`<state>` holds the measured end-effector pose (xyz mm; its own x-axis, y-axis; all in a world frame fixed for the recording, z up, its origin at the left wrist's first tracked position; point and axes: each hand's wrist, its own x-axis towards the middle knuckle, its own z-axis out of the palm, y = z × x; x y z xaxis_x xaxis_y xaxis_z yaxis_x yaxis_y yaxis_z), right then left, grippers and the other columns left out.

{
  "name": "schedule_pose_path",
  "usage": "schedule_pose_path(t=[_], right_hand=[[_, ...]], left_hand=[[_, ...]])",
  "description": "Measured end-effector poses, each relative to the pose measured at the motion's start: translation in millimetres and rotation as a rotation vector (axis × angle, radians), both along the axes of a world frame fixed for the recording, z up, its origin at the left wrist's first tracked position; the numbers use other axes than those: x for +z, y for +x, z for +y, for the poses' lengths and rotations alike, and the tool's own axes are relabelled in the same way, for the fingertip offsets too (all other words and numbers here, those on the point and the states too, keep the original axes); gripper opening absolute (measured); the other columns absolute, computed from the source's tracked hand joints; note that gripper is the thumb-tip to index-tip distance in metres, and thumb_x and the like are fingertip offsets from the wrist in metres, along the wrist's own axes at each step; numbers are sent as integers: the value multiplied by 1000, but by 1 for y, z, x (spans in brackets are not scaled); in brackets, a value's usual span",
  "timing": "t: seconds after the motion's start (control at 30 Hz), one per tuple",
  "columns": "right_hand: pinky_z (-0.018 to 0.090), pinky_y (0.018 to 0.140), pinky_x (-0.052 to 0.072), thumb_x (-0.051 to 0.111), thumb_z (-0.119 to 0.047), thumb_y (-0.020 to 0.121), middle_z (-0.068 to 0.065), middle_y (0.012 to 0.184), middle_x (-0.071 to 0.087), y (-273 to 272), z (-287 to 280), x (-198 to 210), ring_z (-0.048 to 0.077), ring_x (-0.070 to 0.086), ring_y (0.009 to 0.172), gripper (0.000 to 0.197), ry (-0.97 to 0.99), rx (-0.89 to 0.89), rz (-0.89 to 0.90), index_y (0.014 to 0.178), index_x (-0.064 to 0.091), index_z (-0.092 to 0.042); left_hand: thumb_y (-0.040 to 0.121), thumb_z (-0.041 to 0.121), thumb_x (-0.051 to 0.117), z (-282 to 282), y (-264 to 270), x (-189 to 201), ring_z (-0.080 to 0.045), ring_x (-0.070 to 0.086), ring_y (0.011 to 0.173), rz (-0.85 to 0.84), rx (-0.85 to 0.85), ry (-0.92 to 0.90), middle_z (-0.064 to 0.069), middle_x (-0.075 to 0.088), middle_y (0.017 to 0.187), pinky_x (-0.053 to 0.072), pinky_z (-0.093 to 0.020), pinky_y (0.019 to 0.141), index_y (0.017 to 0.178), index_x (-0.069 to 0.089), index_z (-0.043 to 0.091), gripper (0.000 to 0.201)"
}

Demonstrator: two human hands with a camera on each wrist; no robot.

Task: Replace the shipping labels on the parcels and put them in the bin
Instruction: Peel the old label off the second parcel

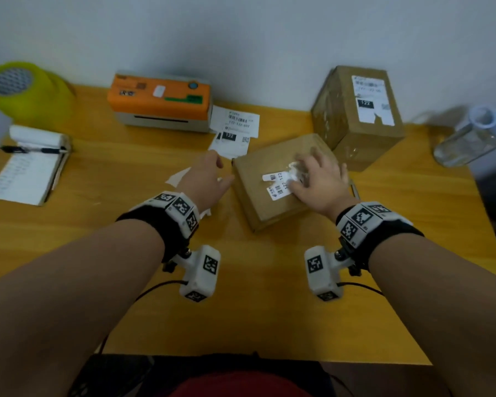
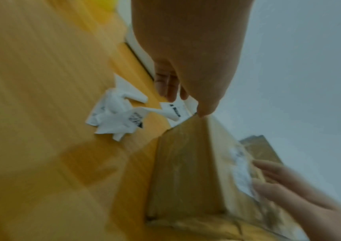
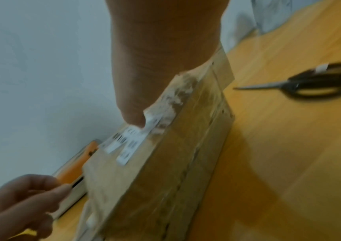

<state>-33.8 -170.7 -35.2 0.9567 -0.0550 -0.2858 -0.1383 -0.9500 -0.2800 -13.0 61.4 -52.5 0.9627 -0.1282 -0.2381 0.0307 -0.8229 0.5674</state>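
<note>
A notepad (image 1: 26, 173) with a pen (image 1: 32, 150), a bottle (image 1: 470, 138) and scissors (image 3: 314, 84) lie on the table (image 1: 255, 296).

Head view looks steeply down over both forearms. Wrist views sit low and close, facing along the fingers. All three share the flat brown cardboard parcel (image 1: 272, 190) (image 2: 188, 171) (image 3: 151, 176) between the hands.

A yellow wooden worktop (image 1: 103, 253) fills the frame below a pale wall. At upper left stand a roll of yellow-green tape (image 1: 26, 90) and an open notepad (image 1: 26, 173) with a pen (image 1: 32, 150) across it. At upper centre sits an orange-topped label printer (image 1: 161, 101), printed labels (image 1: 235, 130) beside it. Right of centre lies a flat cardboard parcel (image 1: 258, 202); behind it stands a taller parcel (image 1: 358, 116). A clear bottle (image 1: 470, 138) lies at far right. Crumpled label scraps (image 2: 116, 117) and scissors (image 3: 314, 86) also rest there.
</note>
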Motion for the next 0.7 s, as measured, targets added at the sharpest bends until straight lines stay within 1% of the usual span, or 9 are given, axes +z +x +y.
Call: schedule_pose_path(t=[0.07, 0.1, 0.17, 0.27, 0.33, 0.4, 0.53, 0.63, 0.7], right_hand=[[56, 116, -2, 45, -57, 90, 7, 160, 1, -1, -6, 0, 29, 3, 147, 68, -58, 41, 127, 148, 18, -36], [56, 116, -1, 43, -59, 90, 8, 160, -2, -2, -6, 1, 30, 1, 147, 70, -81, 56, 160, 149, 13, -36], [55, 117, 4, 42, -61, 90, 10, 160, -3, -3, -4, 4, 33, 1, 147, 74, -110, 66, 186, 150, 9, -34], [54, 116, 15, 47, -63, 86, 11, 159, 5, -6, 0, 8, 37, 9, 145, 79, -131, 23, 186, 150, 13, -32], [53, 112, 27, 51, -64, 83, 13, 156, 16, -8, 4, 9, 38, 20, 140, 80, -159, -8, 168, 148, 19, -31], [49, 107, 35, 53, -65, 82, 14, 151, 25, -9, 7, 11, 37, 30, 135, 81, -214, -11, 152, 146, 24, -27], [41, 94, 46, 57, -61, 82, 13, 144, 32, -10, 14, 16, 31, 45, 124, 77, -205, -18, 127, 141, 33, -17], [41, 95, 44, 59, -55, 84, 10, 138, 40, -10, 16, 14, 29, 45, 122, 69, -185, 22, 40, 137, 35, -17], [38, 93, 42, 58, -42, 89, 7, 134, 41, -9, 17, 10, 27, 45, 119, 51, -108, 161, -44, 133, 39, -25]], left_hand=[[89, 39, 58, -12, -2, 8, -20, 56, 75, 100, -23, -72, 1, 52, 84, 45, -30, 61, 107, 40, 16, 34], [88, 41, 60, -18, -2, 9, -21, 60, 79, 169, -38, -98, 0, 55, 88, 51, -32, 67, 110, 40, 16, 40], [82, 39, 68, -27, -3, 9, -24, 63, 93, 284, -27, -171, -4, 58, 107, 55, -37, 77, 123, 37, 14, 57], [78, 25, 75, -36, -3, 9, -27, 60, 103, 392, 35, -270, -4, 53, 123, 54, -35, 74, 131, 28, 14, 72], [80, 19, 73, -39, -2, 13, -31, 60, 104, 501, 42, -306, -3, 49, 123, 56, -42, 71, 137, 20, 18, 77], [83, 14, 68, -41, 1, 17, -34, 60, 104, 563, 30, -337, -6, 49, 129, 56, -49, 75, 143, 13, 23, 83], [88, 8, 62, -44, 8, 18, -33, 54, 116, 401, -25, -319, -8, 45, 139, 54, -54, 82, 147, 10, 29, 82], [89, 9, 59, -45, 11, 16, -30, 55, 116, 224, -36, -242, -12, 47, 138, 53, -45, 89, 147, 18, 23, 72], [87, 17, 64, -44, 10, 14, -28, 55, 116, 220, -73, -227, -12, 46, 139, 51, -37, 90, 147, 18, 19, 76]])
